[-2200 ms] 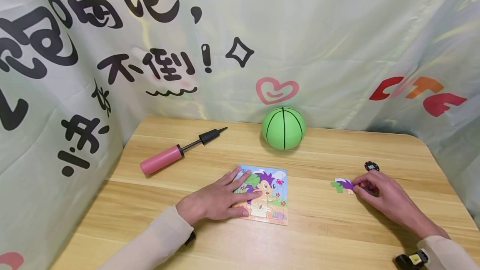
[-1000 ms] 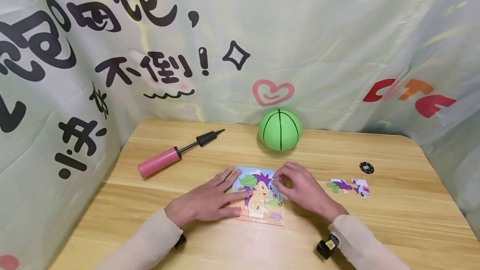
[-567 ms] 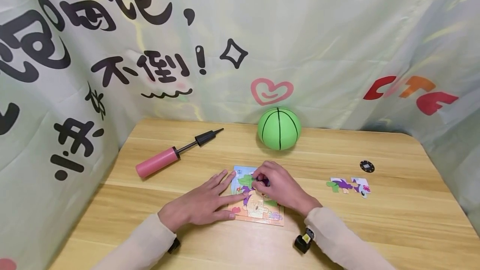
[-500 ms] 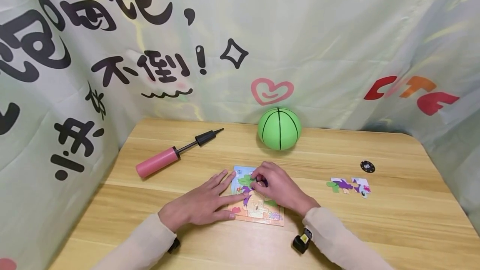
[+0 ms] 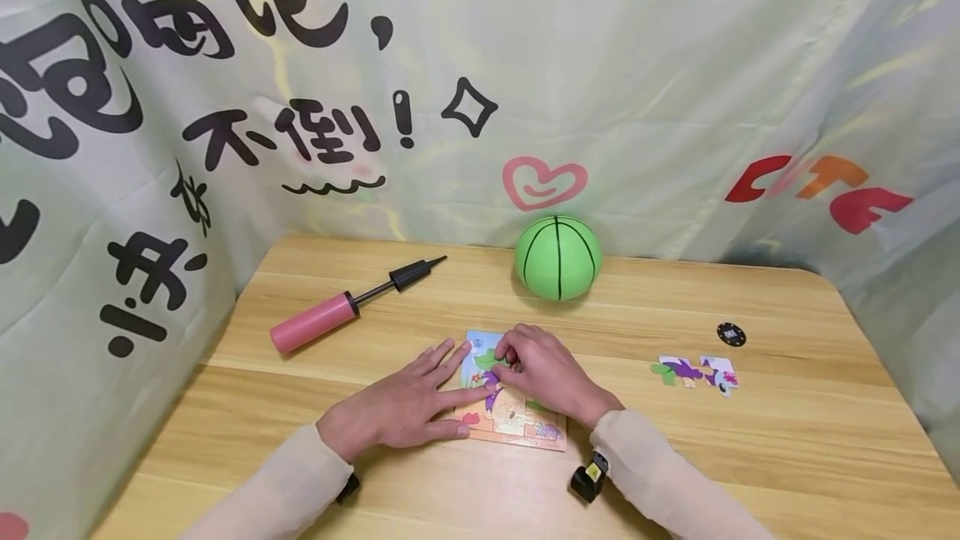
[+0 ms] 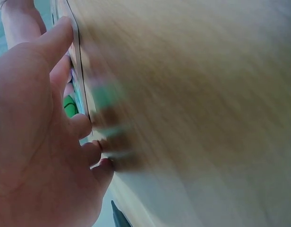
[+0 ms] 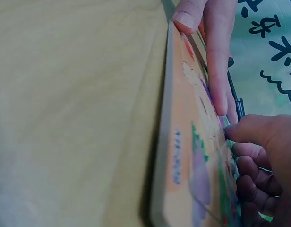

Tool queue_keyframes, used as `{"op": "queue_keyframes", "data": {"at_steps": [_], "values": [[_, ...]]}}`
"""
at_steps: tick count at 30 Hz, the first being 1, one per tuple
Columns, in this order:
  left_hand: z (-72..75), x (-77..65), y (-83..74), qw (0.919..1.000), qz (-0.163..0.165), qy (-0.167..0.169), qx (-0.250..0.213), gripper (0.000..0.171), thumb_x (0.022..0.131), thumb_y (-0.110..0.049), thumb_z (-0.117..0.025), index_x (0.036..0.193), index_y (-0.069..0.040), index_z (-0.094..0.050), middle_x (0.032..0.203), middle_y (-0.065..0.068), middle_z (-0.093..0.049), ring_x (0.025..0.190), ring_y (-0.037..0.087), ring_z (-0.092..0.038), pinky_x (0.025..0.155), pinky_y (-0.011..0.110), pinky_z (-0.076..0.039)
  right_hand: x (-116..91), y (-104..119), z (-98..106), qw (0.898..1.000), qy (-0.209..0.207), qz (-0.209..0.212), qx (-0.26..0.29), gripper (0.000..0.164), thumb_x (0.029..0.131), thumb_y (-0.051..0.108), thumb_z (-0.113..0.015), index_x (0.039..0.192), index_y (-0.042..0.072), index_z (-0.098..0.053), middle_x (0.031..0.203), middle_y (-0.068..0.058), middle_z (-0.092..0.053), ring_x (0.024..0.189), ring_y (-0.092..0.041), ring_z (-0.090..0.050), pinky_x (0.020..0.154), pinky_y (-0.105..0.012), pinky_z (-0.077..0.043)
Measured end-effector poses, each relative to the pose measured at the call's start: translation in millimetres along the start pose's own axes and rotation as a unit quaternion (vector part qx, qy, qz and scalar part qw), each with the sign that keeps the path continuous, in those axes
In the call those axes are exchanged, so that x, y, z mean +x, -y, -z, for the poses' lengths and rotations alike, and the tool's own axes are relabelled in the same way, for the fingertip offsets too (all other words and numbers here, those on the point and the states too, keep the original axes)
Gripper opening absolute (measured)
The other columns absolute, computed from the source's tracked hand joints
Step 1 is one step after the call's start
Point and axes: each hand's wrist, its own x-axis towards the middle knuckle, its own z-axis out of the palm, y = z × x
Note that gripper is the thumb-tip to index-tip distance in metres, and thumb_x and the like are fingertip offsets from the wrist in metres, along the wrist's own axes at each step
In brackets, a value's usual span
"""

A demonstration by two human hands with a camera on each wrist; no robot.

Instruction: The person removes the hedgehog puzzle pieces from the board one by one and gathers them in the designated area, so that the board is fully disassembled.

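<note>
A square jigsaw puzzle (image 5: 517, 432) of a purple-haired hedgehog lies flat on the wooden table. My left hand (image 5: 397, 407) rests on its left side, fingers spread and straight. In the left wrist view, the thumb of my left hand (image 6: 37, 118) reaches the board's edge. My right hand (image 5: 551, 373) is over the upper middle of the puzzle, next to the printed green leaf, its fingers curled. From the right wrist view, the thumb of my right hand (image 7: 273, 156) touches the picture surface; whether a piece is pinched is hidden.
On the right lie a green-and-purple puzzle piece (image 5: 681, 368) and a piece with an eye and pink butterfly (image 5: 722, 375). Behind them is a black round chip (image 5: 731, 334). A green ball (image 5: 558, 261) sits at the back, and a pink hand pump (image 5: 315, 322) lies left.
My right hand has left the loose pieces on the right and come to the puzzle, then shifted slightly left over it. My left hand has drawn back a little to the left.
</note>
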Motion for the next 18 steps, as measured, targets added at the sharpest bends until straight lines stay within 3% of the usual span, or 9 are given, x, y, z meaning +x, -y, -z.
{"op": "queue_keyframes", "data": {"at_steps": [7,18], "values": [[0.0,-0.3,1.6,1.0000,0.001,0.000,-0.004,0.063,0.112,-0.064,-0.044,0.171,-0.050,-0.027,0.185,0.012,0.002,0.172,0.038,0.002,0.139,0.055,-0.014,2.1,2.1,1.3,1.000,0.002,0.006,-0.005,0.010,0.096,0.016,-0.082,0.101,0.012,-0.075,0.093,0.006,-0.065,0.085,-0.008,-0.058,0.078,-0.026,-0.055],[-0.5,0.1,1.8,1.0000,-0.002,0.002,-0.006,0.062,0.112,-0.063,-0.045,0.170,-0.050,-0.028,0.185,0.012,0.001,0.172,0.037,0.002,0.139,0.056,-0.014,3.9,1.2,-0.7,0.994,-0.013,0.061,-0.089,0.011,0.096,0.020,-0.080,0.102,0.012,-0.076,0.096,0.005,-0.066,0.089,-0.010,-0.059,0.079,-0.027,-0.060]]}}
